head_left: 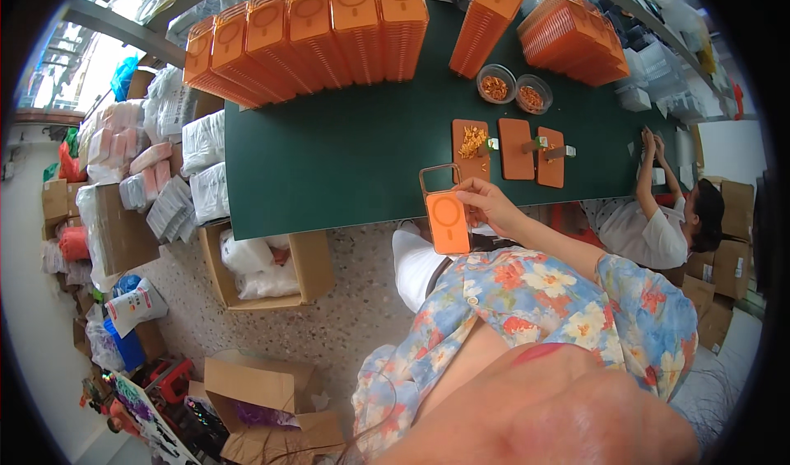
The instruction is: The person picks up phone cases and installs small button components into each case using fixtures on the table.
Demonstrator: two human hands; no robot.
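Observation:
My right hand (491, 207) pinches the right edge of an orange phone case (447, 220) between thumb and fingers. The case is held up in front of the table's near edge, its ring-marked face visible and a bronze-coloured camera frame (439, 176) at its top end. My left hand does not show. Just beyond the right hand lie three brown boards: a left one (462, 169) with a heap of small gold pieces (472, 141), a middle one (515, 154) and a right one (550, 174). Small grey pieces with white-and-green ends rest on them.
Tall rows of orange phone cases (309, 33) stand along the back of the green table (329, 152), with more stacks (568, 37) at right. Two clear bowls (512, 76) hold small orange pieces. A co-worker (666, 218) sits at the right end. Cardboard boxes (317, 280) stand on the floor.

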